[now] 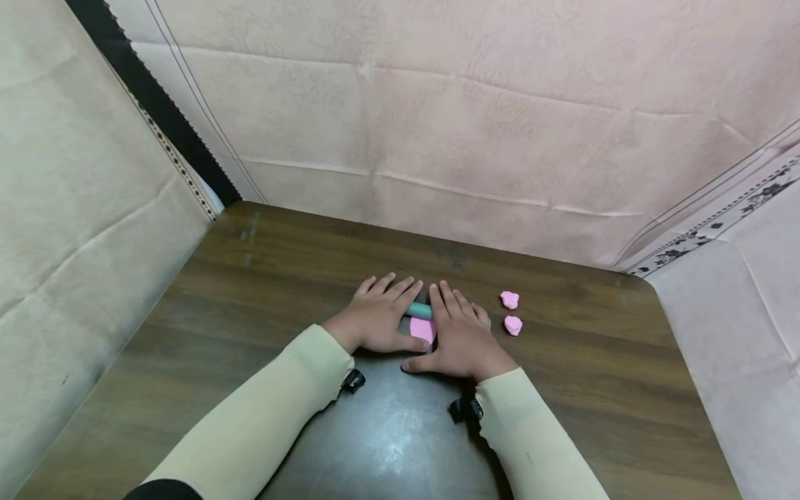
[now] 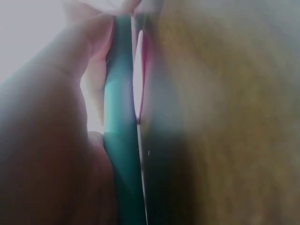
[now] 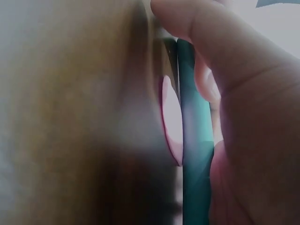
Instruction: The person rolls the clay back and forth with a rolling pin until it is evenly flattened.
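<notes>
Both hands lie over a teal rolling pin [image 1: 419,310] in the head view, fingers extended and pointing forward. My left hand [image 1: 380,319] covers the pin's left part and my right hand [image 1: 461,340] its right part, palms down. Between the thumbs shows a flattened piece of pink modelling dough [image 1: 421,329], just on the near side of the pin. Seen from the left wrist, the pin [image 2: 119,103] runs under the palm with the thin dough [image 2: 138,79] beside it. The right wrist view has the pin [image 3: 194,122] against the palm and the dough's edge [image 3: 172,117].
Two small pink dough lumps, one farther [image 1: 510,300] and one nearer [image 1: 513,325], sit on the wooden table [image 1: 594,389] to the right of the right hand. Pale patterned cloth [image 1: 437,125] hangs behind the table and at both sides.
</notes>
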Available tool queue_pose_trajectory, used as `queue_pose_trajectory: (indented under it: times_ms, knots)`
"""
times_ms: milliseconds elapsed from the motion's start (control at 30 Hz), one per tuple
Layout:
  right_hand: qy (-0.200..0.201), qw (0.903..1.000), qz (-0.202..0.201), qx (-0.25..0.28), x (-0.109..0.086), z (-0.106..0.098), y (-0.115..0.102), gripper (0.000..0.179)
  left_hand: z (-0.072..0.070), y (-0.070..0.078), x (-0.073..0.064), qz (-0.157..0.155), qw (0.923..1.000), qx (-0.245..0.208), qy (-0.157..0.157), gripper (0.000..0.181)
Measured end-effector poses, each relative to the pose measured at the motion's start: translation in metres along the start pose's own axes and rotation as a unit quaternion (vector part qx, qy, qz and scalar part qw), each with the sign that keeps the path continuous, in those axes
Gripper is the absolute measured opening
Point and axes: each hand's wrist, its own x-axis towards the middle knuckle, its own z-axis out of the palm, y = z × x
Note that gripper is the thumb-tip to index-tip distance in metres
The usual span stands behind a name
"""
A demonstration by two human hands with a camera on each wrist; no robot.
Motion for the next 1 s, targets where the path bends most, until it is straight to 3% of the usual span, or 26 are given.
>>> queue_pose_trajectory:
  times_ms: [500, 1000]
  knots:
    - [-0.017, 0.9998, 0.009, -0.004, 0.021, -0.011, 0.007, 0.146, -0.008, -0.005, 0.018, -0.011, 0.9999, -0.005, -0.002, 0.11]
    - [-0.008, 0.9999, 0.008, 0.007, 0.045, -0.015, 0.022, 0.14, -0.014, -0.012, 0.044, -0.03, 0.999, 0.034, 0.005, 0.104]
